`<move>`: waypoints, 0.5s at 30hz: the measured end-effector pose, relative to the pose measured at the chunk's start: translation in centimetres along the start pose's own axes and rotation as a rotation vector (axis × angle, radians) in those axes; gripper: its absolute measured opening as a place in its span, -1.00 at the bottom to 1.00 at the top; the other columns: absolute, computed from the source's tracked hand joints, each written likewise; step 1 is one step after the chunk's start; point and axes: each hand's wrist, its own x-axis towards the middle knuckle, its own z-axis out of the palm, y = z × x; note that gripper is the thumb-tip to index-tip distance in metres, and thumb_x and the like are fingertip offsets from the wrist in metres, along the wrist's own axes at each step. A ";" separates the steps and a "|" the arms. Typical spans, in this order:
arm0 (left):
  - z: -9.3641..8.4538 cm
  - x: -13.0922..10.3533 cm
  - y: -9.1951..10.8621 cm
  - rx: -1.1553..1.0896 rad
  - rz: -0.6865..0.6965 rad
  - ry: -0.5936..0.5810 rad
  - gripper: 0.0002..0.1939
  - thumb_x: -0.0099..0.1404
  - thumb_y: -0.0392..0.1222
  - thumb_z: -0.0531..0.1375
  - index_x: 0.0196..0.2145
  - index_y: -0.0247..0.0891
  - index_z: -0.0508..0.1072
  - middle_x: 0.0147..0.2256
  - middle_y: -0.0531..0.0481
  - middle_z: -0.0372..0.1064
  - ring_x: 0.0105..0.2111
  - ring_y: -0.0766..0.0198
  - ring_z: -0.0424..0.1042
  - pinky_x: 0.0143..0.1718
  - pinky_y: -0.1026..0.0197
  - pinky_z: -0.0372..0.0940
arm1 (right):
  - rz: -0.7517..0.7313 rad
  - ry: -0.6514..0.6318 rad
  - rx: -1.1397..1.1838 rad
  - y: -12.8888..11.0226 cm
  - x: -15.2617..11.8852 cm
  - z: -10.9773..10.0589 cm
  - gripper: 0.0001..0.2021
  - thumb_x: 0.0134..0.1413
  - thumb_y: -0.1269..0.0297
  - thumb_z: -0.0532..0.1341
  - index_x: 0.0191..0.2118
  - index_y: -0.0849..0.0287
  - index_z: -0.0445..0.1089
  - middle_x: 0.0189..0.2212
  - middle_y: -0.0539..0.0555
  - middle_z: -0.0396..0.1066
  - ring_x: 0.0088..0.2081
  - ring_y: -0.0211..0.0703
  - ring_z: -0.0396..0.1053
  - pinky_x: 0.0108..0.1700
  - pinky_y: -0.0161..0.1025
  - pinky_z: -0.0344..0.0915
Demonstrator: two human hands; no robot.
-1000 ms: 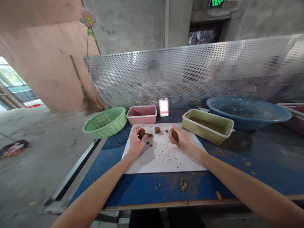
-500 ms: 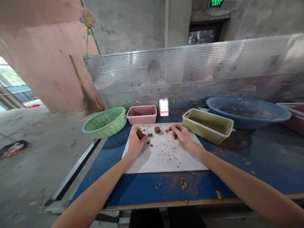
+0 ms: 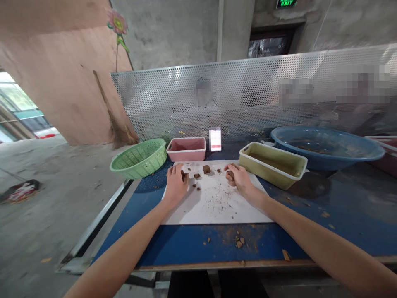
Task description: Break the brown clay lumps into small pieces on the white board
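Note:
My left hand is closed round a dark brown clod at the left side of a white board. Over the board's right side, my right hand has its fingers curled round a brown lump, mostly hidden by them. Between the hands lie a larger brown chunk, a smaller piece and several crumbs. Reddish-brown specks are scattered over the middle of the board.
Behind the board stand a green basket, a pink bin and an olive bin. A blue basin is at the right. A perforated metal screen rises behind; loose crumbs lie near the table's front edge.
My left hand has turned so its back covers more of the clod. The fingers of my right hand have curled in more, away from the small crumb beside them. The view has shifted slightly.

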 end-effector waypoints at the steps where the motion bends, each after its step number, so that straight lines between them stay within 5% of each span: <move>1: -0.2 0.2 0.4 0.007 0.046 -0.002 -0.62 0.38 -0.22 0.23 0.14 -0.20 0.39 0.13 -0.31 0.40 0.24 -0.23 0.26 0.32 -0.29 0.12 | 0.003 0.010 0.010 -0.1 -0.1 0.1 -0.75 0.18 0.03 0.30 -0.35 0.04 0.30 -0.67 -0.14 0.02 -0.65 -0.33 -0.14 -0.58 -0.25 -0.26; 7: 0.5 2.8 3.3 -0.006 0.104 -0.179 -0.70 0.38 -0.20 0.26 0.06 -0.17 0.44 0.03 -0.25 0.49 0.15 -0.23 0.37 0.21 -0.22 0.23 | 0.031 0.027 -0.001 -0.2 -0.3 0.0 -0.74 0.14 0.03 0.30 -0.35 0.05 0.28 -0.68 -0.13 0.08 -0.66 -0.33 -0.11 -0.58 -0.27 -0.26; 11: 2.4 5.0 4.4 -0.039 0.013 -0.370 -0.52 0.27 -0.19 0.39 0.10 -0.19 0.41 -0.01 -0.25 0.54 0.05 -0.22 0.49 0.06 -0.14 0.35 | 0.062 0.015 0.017 0.0 -0.1 -0.1 -0.73 0.08 0.02 0.34 -0.39 0.05 0.30 -0.70 -0.12 0.08 -0.67 -0.34 -0.11 -0.59 -0.27 -0.27; 15: 4.8 6.5 4.6 -0.056 -0.016 -0.441 -0.39 0.14 -0.19 0.49 0.11 -0.22 0.42 -0.01 -0.29 0.56 0.01 -0.23 0.54 0.05 -0.13 0.37 | 0.061 0.034 -0.006 0.1 0.2 -0.2 -0.72 0.06 0.00 0.33 -0.41 0.07 0.31 -0.71 -0.12 0.09 -0.68 -0.35 -0.12 -0.60 -0.29 -0.27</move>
